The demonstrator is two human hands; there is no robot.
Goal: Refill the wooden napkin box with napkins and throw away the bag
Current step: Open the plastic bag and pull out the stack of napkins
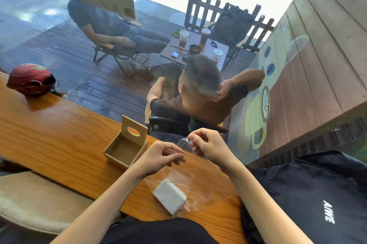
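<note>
While the napkin box (125,149) sits open, both hands' (208,147) grips pinch the bag (190,180); napkins (169,196) inside.

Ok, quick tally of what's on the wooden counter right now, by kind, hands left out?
Wooden napkin box, lid up, nothing inside: 1
Clear plastic bag, pinched at its top by both hands: 1
White napkin stack, inside the bag: 1
Red helmet, far left end: 1
Total: 4
</note>
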